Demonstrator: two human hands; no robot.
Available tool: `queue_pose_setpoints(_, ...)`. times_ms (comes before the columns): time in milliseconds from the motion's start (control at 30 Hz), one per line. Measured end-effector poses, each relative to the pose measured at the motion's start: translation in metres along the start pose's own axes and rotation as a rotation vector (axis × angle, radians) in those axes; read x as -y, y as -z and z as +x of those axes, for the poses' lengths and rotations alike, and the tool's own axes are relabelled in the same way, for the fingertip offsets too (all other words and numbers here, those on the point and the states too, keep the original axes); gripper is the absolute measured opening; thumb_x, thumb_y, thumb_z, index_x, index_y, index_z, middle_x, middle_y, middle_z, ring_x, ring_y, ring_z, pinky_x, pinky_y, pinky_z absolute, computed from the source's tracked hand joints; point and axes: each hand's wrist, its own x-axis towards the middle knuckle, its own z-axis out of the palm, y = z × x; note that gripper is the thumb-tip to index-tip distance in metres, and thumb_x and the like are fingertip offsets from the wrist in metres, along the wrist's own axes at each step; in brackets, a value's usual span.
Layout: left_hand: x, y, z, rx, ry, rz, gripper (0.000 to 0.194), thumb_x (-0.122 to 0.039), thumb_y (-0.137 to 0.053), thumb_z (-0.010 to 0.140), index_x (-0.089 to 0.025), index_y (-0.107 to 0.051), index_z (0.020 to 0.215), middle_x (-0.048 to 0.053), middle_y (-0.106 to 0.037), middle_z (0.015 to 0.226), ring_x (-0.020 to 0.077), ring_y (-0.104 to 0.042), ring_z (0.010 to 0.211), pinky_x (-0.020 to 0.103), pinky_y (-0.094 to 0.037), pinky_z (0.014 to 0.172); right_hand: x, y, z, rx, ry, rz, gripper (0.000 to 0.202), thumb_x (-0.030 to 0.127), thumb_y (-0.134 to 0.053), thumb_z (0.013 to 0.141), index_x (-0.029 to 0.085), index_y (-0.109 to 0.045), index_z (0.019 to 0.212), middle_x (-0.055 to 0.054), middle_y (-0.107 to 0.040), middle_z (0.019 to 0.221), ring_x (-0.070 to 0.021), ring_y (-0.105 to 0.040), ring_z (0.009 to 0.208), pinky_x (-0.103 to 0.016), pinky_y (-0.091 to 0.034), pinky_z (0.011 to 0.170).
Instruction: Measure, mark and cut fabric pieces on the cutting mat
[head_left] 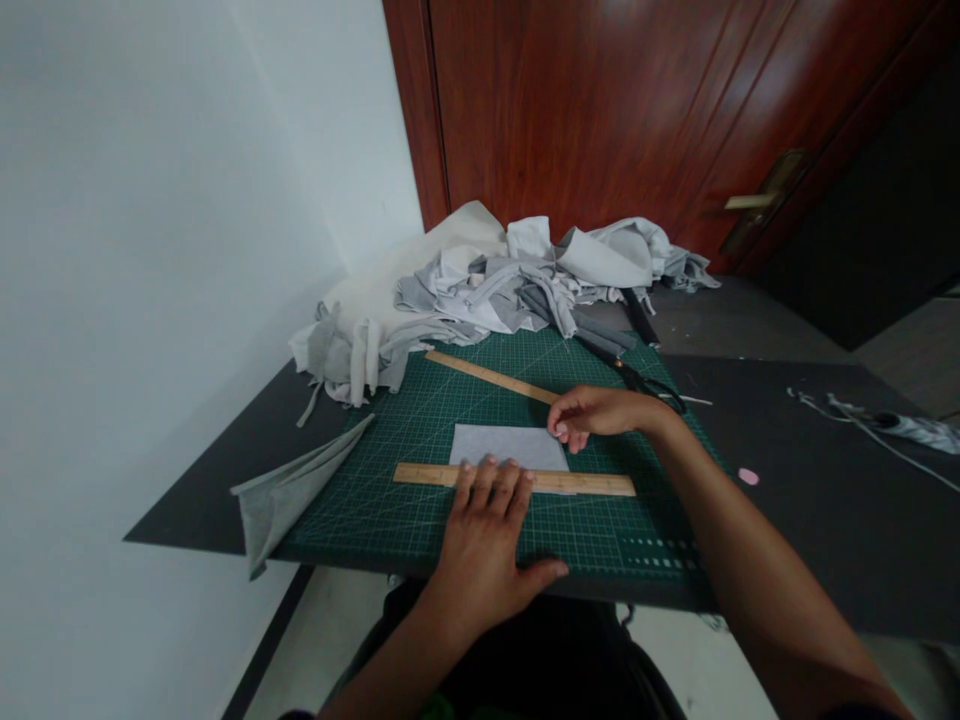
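Note:
My left hand (484, 545) lies with its fingers stretched across a wooden ruler (585, 483), pressing it onto a light grey piece of cloth (499, 443). The cloth rests flat on a green cutting mat (615, 540), its lower edge showing a little below the ruler. At the cloth's upper right corner is my right hand (589, 412), fingers curled and pinched together; whether they grip the corner or something small is hidden. Behind that hand runs a second wooden ruler (487, 375), lying slantwise. Black-handled scissors (645, 385) lie just beyond my right wrist.
Grey and white cloth scraps (495, 285) are heaped along the back of the black table (810, 500). A folded grey cloth (289, 495) overhangs the front left edge. To the right are a pink disc (748, 476) and a corded bundle (911, 428). A wooden door (585, 110) stands behind.

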Motion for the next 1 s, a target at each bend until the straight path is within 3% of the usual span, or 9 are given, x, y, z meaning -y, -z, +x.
queue_pose_setpoints(200,0.0003,-0.0009,-0.0008,-0.017,-0.003,0.003,0.098,-0.084,-0.051,0.085,-0.02,-0.04,0.158,0.011,-0.04,0.164,0.0386,-0.027,0.155,0.062,-0.014,0.129,-0.0071,0.0024,0.0041,-0.033,-0.034,-0.001,0.044,0.049,-0.086,0.073,0.014,-0.071,0.095,-0.001,-0.07,0.077,-0.0144,-0.071,0.069,-0.026,-0.057,0.064)
queue_pose_setpoints(467,-0.0006,0.0008,-0.0002,-0.001,0.002,0.0,0.098,-0.086,-0.049,0.085,-0.02,-0.041,0.157,0.011,-0.04,0.164,0.0388,-0.028,0.154,0.062,-0.013,0.129,-0.007,0.0064,0.0018,-0.067,-0.023,0.088,0.045,0.053,-0.086,0.072,0.015,-0.07,0.09,0.0,-0.069,0.079,-0.0133,-0.071,0.068,-0.026,-0.058,0.065)
queue_pose_setpoints(733,0.0002,-0.0007,-0.0006,-0.023,-0.012,0.011,0.097,-0.083,-0.054,0.085,-0.021,-0.04,0.158,0.011,-0.041,0.164,0.0391,-0.028,0.154,0.063,-0.014,0.128,-0.0072,0.0051,0.004,-0.059,-0.023,0.033,0.049,0.056,-0.087,0.071,0.014,-0.071,0.089,0.0,-0.069,0.078,-0.0122,-0.068,0.065,-0.024,-0.056,0.062)
queue_pose_setpoints(1000,0.0003,-0.0009,-0.0009,0.001,-0.002,-0.003,0.098,-0.084,-0.05,0.086,-0.019,-0.04,0.158,0.011,-0.039,0.165,0.0387,-0.026,0.155,0.062,-0.012,0.129,-0.0114,0.0053,0.0063,-0.087,-0.01,0.074,0.046,0.05,-0.087,0.071,0.015,-0.067,0.091,0.001,-0.067,0.076,-0.0111,-0.065,0.06,-0.024,-0.054,0.058)
